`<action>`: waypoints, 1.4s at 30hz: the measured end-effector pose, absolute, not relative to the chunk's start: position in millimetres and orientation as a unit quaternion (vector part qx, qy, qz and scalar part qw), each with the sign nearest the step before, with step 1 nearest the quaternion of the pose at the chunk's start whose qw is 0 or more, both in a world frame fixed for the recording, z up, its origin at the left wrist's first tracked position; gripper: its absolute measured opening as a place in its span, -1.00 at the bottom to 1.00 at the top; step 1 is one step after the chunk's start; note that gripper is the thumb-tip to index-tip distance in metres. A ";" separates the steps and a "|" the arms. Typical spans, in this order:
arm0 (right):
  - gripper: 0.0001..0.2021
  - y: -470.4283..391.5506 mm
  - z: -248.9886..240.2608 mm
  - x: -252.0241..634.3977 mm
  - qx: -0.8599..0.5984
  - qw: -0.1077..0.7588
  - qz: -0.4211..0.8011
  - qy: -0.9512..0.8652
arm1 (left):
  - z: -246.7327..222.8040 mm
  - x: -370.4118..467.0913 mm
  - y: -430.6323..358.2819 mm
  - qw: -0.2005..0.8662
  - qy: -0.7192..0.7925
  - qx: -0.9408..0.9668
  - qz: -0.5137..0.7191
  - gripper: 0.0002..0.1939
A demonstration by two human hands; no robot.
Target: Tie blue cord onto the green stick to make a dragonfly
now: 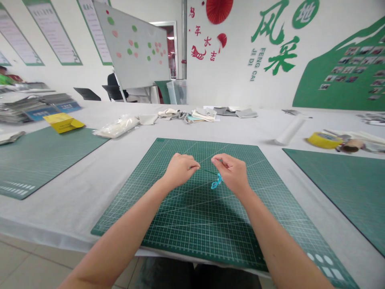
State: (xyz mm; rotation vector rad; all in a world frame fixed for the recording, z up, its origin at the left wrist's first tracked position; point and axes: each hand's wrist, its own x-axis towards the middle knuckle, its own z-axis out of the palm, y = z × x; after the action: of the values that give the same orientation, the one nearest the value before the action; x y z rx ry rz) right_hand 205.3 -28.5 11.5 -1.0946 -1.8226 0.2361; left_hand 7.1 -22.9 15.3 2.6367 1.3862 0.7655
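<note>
Forearms point(120, 233) over mat point(195, 228); left hand point(180, 168) pinches cord point(208, 171) — right hand point(232, 170), hold unclear; whiteboard point(136, 60) beyond.

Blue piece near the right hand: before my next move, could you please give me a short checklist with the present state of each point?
1. Left hand pinches the dark strand: ok.
2. Strand runs visibly toward the right hand: ok.
3. Right hand grips the blue piece: cannot tell; contact is hidden.
4. Strand tied to the blue piece: cannot tell; too small.
5. Green mat lies beneath both hands: ok.
</note>
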 end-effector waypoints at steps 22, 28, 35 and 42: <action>-0.77 -4.7 -17.7 203.4 -0.473 0.448 0.318 -0.689 | 16.1 4.2 -15.4 0.438 0.443 0.585 0.519 -0.84; -0.80 -12.5 -15.5 196.1 -0.478 0.408 0.285 -0.724 | 13.8 3.2 -12.3 0.413 0.477 0.557 0.540 -0.85; -0.84 -20.1 -12.9 191.4 -0.459 0.364 0.234 -0.776 | 13.2 3.4 -12.5 0.398 0.499 0.541 0.548 -0.83; -0.83 -29.7 -7.4 186.4 -0.423 0.342 0.206 -0.813 | 8.6 1.8 -10.5 0.368 0.506 0.559 0.545 -0.83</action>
State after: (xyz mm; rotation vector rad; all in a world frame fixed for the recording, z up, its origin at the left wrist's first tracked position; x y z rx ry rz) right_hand 186.4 -29.7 -7.4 -1.1011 -2.1146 0.5365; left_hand 1.8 -10.5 8.6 1.4350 1.2990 1.3990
